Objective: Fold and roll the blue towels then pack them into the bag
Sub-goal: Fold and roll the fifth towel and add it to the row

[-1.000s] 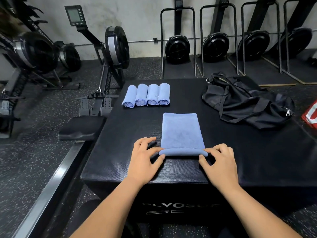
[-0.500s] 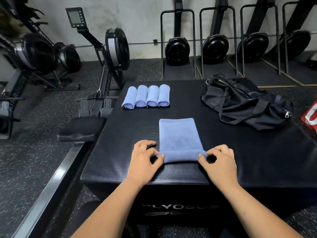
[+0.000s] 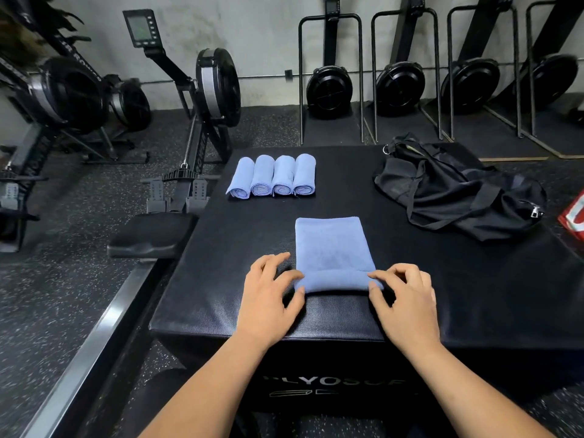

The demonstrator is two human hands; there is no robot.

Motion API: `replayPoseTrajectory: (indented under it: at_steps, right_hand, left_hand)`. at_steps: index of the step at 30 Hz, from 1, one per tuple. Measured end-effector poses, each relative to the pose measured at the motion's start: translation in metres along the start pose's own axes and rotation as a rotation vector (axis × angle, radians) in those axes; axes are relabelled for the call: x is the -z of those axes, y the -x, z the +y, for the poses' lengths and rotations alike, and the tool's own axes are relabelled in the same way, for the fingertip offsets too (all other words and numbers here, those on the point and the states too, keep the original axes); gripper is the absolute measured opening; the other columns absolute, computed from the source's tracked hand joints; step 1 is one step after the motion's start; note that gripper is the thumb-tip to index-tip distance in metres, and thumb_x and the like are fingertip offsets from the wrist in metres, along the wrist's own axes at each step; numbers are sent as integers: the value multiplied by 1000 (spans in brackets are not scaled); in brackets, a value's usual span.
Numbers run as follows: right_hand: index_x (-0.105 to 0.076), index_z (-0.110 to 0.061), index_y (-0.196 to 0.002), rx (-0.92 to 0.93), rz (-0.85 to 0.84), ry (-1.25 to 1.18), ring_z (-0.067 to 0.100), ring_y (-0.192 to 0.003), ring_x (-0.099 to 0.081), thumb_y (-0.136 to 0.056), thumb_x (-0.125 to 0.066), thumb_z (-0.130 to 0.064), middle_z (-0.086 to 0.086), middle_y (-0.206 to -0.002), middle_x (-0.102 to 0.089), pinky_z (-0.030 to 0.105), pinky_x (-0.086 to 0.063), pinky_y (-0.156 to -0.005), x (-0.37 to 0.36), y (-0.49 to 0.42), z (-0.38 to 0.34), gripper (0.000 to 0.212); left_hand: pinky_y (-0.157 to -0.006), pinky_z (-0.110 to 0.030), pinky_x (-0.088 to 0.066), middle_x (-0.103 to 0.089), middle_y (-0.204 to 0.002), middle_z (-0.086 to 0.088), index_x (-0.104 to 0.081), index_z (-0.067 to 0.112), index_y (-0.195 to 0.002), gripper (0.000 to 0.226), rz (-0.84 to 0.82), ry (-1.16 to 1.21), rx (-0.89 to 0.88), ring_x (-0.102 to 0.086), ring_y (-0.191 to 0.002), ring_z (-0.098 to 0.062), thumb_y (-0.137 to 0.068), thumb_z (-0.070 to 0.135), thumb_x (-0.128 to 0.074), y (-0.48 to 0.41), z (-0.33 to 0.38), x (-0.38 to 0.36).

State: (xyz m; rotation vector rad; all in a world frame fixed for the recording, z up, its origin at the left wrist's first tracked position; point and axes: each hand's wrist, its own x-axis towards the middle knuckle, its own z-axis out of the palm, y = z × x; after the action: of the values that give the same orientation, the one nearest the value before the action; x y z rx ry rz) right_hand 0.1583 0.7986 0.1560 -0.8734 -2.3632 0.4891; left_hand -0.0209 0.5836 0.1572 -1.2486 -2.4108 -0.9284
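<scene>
Four rolled blue cloth towels (image 3: pixel 271 176) lie side by side at the far left of a black padded bench (image 3: pixel 442 295) in a gym. A fifth, a folded blue cloth towel (image 3: pixel 331 245), lies flat near the front edge with its near end turned into a low roll. The person's left hand (image 3: pixel 268 298) pinches the roll's left end between thumb and curled fingers; the right hand (image 3: pixel 407 305) pinches the right end the same way. A crumpled black fabric duffel bag (image 3: pixel 458 191) sits well apart at the far right, with no towel visibly in it. Rolling well probably calls for both hands advancing evenly, with the roll tight and square to the towel's long edges, so that it matches the four finished rolls.
</scene>
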Motion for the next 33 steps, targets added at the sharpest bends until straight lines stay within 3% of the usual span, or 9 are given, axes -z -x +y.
replayPoseTrajectory:
  at_steps: [4,9,14,17,21,25,28,33]
  right_hand:
    - [-68,-44,-123,4,-57,40,17,-115,-43,-84,-77,-33,-17,-120,-44,34,-33,-97,0,-1,3,41]
    - [-65,-47,-126,-31,-98,32,17,-118,-41,-94,-68,-48,-18,-122,-44,39,-36,-98,-1,-7,4,31]
    - [-72,-41,-110,-92,-153,-31,14,-120,-40,-90,-67,-58,-24,-117,-46,37,-31,-96,-1,-12,10,27]
    - [-70,-41,-90,-110,-154,-89,12,-119,-41,-87,-69,-62,-27,-114,-51,39,-33,-96,-1,-13,10,21]
    - [-64,-39,-72,-152,-129,-120,10,-115,-41,-82,-74,-63,-27,-107,-55,37,-32,-92,0,-13,6,28]
    - [-63,-41,-90,-152,-81,-108,12,-112,-45,-82,-74,-64,-23,-107,-54,38,-37,-93,1,-11,0,27]
    - [-57,-43,-109,-132,-37,-155,12,-108,-47,-83,-80,-51,-18,-115,-50,41,-41,-95,4,-8,-3,35]
    - [-69,-43,-107,-28,7,-132,13,-107,-45,-90,-79,-38,-17,-117,-45,47,-50,-90,3,-1,-5,20]
  left_hand:
    - [-118,-39,-32,-46,-153,13,-70,35,-122,35,-62,-21,8,-37,-143,-22,-90,48,-72,-2,0,0]
    - [-116,-43,-37,-49,-147,15,-73,36,-121,29,-49,37,77,-39,-139,-19,-95,48,-71,-4,-7,-4]
    - [-118,-44,-35,-53,-143,21,-78,38,-111,28,-63,191,168,-35,-139,-14,-94,55,-64,-7,-13,-5]
    - [-119,-45,-31,-54,-142,23,-78,37,-95,27,-76,248,200,-32,-141,-11,-92,56,-60,-6,-14,-4]
    - [-117,-47,-31,-57,-138,21,-62,40,-74,25,-88,226,220,-32,-139,-12,-91,57,-57,-6,-13,-3]
    - [-115,-45,-35,-56,-133,11,-64,33,-88,25,-33,132,216,-35,-137,-16,-93,57,-58,-7,-7,-4]
    - [-115,-37,-34,-50,-137,7,-63,33,-109,17,0,121,169,-35,-139,-16,-97,46,-66,-6,-2,-1]
    - [-111,-39,-38,-48,-146,4,-70,32,-107,7,25,52,46,-39,-137,-23,-101,31,-69,-2,2,0]
